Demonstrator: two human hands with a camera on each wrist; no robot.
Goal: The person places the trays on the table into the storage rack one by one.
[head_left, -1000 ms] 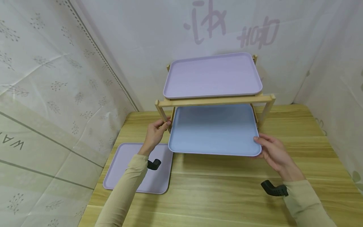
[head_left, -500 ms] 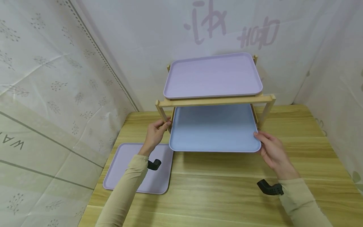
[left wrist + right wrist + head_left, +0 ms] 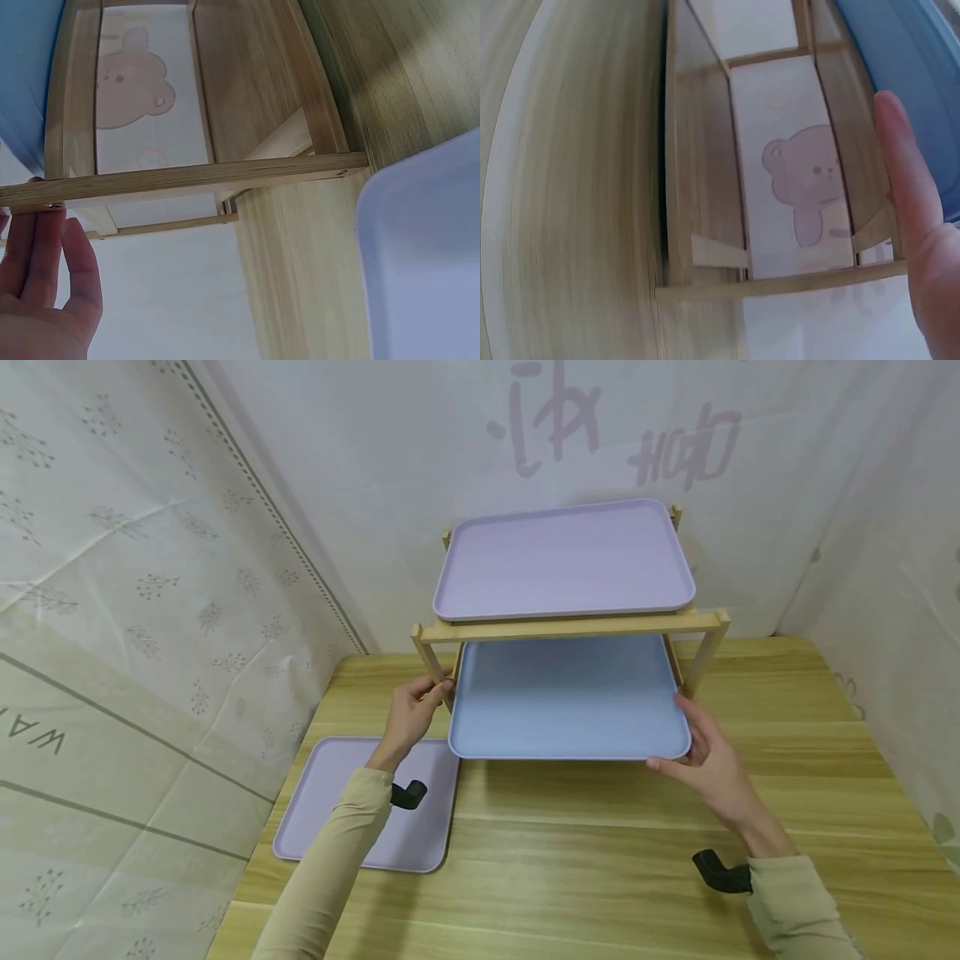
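Note:
A light blue tray (image 3: 570, 702) lies on the lower level of a two-level wooden rack (image 3: 562, 628), its front part jutting out past the front bar. A lilac tray (image 3: 562, 560) rests on the upper level. My left hand (image 3: 408, 718) grips the rack's left front leg; the left wrist view has those fingers (image 3: 45, 259) at the wooden bar. At the blue tray's front right corner, my right hand (image 3: 716, 768) is spread, thumb along the front edge and fingers at the right side. One straight finger (image 3: 907, 161) shows beside the tray in the right wrist view.
A second lilac tray (image 3: 322, 793) lies flat on the wood-grain table (image 3: 570, 877) to the left, partly under the left forearm. A pale printed cloth (image 3: 375, 485) hangs behind the rack and along the sides.
The blue tray has slid slightly back into the rack. My right hand has let go its pinch on the right edge and now spans the corner. My left hand has stayed in place.

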